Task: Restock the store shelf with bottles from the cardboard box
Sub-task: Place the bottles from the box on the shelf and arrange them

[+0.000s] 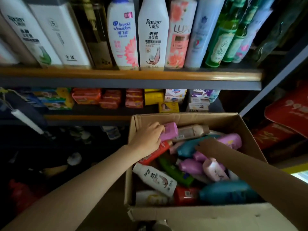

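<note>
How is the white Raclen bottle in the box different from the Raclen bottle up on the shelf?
The white Raclen bottle in the cardboard box lies on its side among other bottles; the Raclen bottle on the shelf stands upright in a row. The boxed one's cap shows; the shelf one's top is cut off. Both are white with similar labels.

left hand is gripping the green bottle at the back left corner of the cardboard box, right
Not quite. In the head view the left hand grips a pink bottle, not a green one, at the back left corner of the cardboard box. The green bottle lies untouched lower in the box.
</note>
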Demonstrator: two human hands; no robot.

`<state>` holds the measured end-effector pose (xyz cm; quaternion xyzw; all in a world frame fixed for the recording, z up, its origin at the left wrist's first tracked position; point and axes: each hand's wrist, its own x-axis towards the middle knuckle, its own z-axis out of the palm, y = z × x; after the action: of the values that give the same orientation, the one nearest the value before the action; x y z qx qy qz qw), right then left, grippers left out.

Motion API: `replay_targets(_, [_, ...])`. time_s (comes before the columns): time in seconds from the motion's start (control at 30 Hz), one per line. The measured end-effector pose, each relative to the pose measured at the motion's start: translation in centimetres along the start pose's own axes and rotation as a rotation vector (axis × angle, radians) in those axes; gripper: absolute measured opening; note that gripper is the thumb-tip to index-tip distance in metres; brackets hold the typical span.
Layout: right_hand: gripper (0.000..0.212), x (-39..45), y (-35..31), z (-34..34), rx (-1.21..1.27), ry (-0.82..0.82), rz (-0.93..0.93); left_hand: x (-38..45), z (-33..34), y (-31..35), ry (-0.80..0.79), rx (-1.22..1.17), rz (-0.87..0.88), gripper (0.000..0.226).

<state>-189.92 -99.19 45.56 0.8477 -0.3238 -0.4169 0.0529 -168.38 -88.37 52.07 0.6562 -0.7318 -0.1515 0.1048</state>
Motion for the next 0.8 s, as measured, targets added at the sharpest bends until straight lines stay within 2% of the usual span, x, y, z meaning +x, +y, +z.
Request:
replay_targets(0.03, [0.04, 0.5, -0.4, 0.7, -0.059, 0.004, -0.022, 0.2, 0.5, 0.2, -0.005, 0.009, 0.009, 0.028])
replay_targets(0.23, [0.039, 0.9, -1.2, 0.9, 0.121, 0.138, 0.01, 1.4, 2.4, 1.4, -0.017, 0.121, 0.116, 0.035])
replay_targets(0.33, [0.043, -0.1, -1.4, 1.5, 0.112, 0.106, 0.049, 1.1, 2.2, 1.2, 0.024, 0.016, 0.101, 0.042])
replay_targets(0.47, [0.049, -2.1, 1.1, -2.2, 0.438, 0.25, 0.03, 1.0, 1.3, 0.3, -0.019, -0.223, -0.047, 0.048])
replay_targets(0.53, [0.034, -3.1, 2.5, -5.4, 0.631, 0.382, -0.017, 1.2, 0.7, 0.3, -0.114, -0.366, -0.113, 0.059])
replay_targets(0.6, [0.015, -4.4, 3.1, -8.3, 0.797, 0.443, -0.036, 1.1, 0.1, 0.8, -0.201, -0.534, -0.179, 0.072])
replay_targets(0.67, [0.018, -5.5, 2.3, -10.6, 1.083, 0.476, -0.085, 1.0, -0.8, 0.9, -0.228, -0.651, -0.22, 0.078])
replay_targets(0.73, [0.016, -6.5, 1.1, -13.0, 1.343, 0.54, -0.212, 0.7, -2.8, -0.1, -0.181, -0.725, -0.27, 0.073])
replay_targets(0.8, [0.013, -7.5, 0.3, -16.1, 1.457, 0.583, -0.318, -0.2, -5.9, -1.6, -0.132, -0.839, -0.302, 0.06])
